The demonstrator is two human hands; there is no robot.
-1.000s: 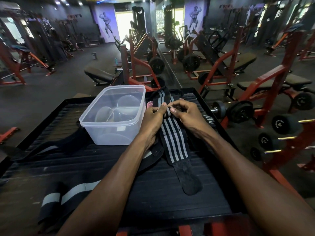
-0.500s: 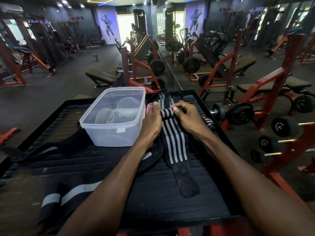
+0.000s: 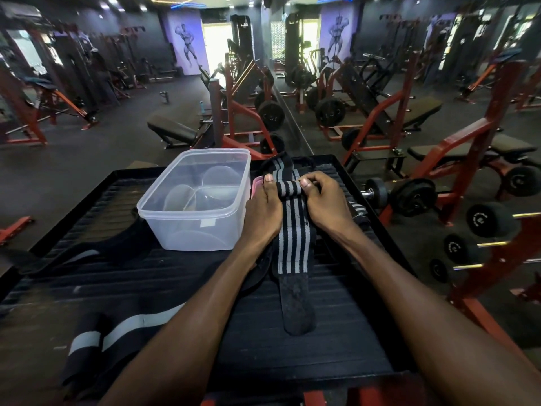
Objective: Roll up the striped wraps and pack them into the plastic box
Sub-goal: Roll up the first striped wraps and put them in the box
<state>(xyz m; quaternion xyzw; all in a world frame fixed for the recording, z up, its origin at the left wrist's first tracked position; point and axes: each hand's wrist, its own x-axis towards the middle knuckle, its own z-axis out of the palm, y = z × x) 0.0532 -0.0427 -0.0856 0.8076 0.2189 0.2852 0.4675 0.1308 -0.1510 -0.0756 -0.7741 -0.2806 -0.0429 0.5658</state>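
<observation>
Head view, only one. My left hand (image 3: 263, 212) and right hand (image 3: 325, 200) both pinch the rolled far end of the striped wrap (image 3: 288, 244), thumbs on top of the small roll, fingers curled round it. Rest of the wrap lies flat toward me on the black ribbed tray (image 3: 336, 332), dark plain tail end nearest. Plastic box (image 3: 193, 200) sits just left of my left hand, open, with clear round items inside, can't tell what. Another band with a pale stripe (image 3: 123, 332) lies near-left on the tray, not rolled. More striped cloth (image 3: 276, 165) shows beyond my hands.

Step in hand, I judge: rolling, early on. To do it well: keep both thumbs level so edges stay flush, roll tight toward me, keep tension on the flat part, avoid coning. Risk: loose core unrolls in the box.
</observation>
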